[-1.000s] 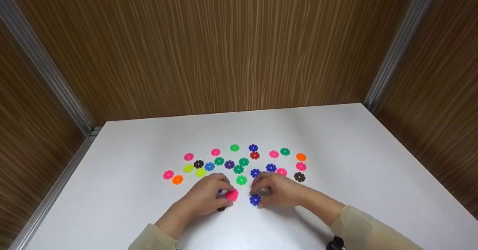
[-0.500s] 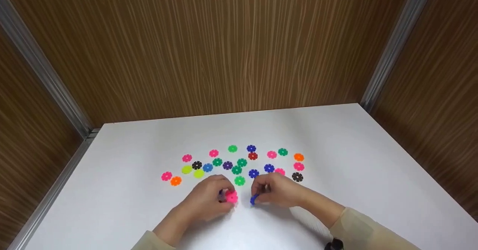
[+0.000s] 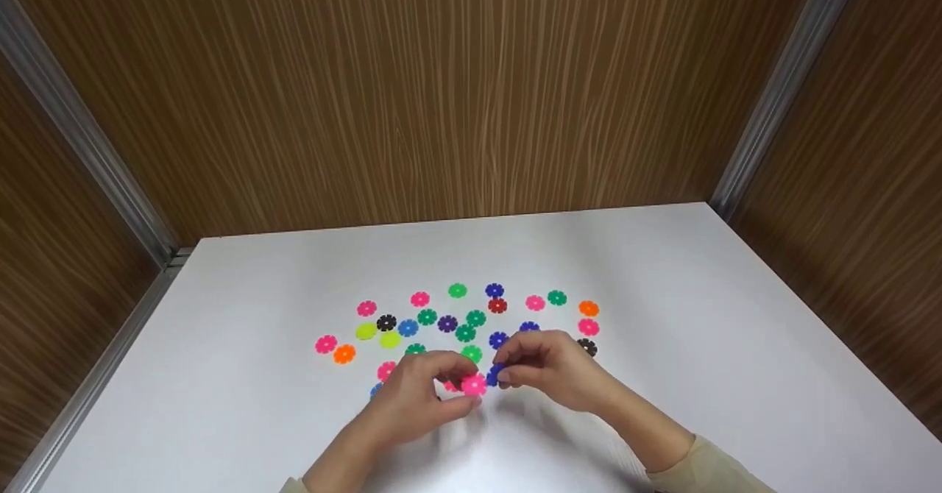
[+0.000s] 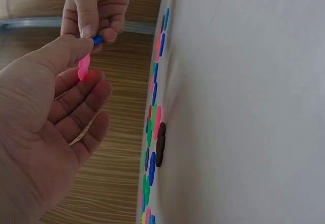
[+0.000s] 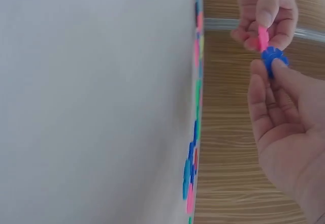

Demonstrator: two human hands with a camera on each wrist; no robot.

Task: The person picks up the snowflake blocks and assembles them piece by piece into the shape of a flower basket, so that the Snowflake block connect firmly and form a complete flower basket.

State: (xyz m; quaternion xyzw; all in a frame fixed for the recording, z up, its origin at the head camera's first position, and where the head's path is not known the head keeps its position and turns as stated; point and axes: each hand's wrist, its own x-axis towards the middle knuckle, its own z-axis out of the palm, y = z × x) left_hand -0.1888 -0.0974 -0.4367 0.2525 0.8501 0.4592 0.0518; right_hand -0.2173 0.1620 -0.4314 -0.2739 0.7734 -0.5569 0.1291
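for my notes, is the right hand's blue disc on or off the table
Off: the right wrist view shows the blue disc pinched clear of the table.

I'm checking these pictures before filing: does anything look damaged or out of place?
Nothing stands out: the left hand holds a pink disc, the right hand a blue disc, and loose discs lie on the white table.

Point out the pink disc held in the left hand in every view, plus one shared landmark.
Head: pink disc, lower centre, in the left hand.
Left wrist: pink disc, upper left, nearly edge-on.
Right wrist: pink disc, upper right, nearly edge-on.
Shared landmark: the blue disc in the right hand, close beside it.
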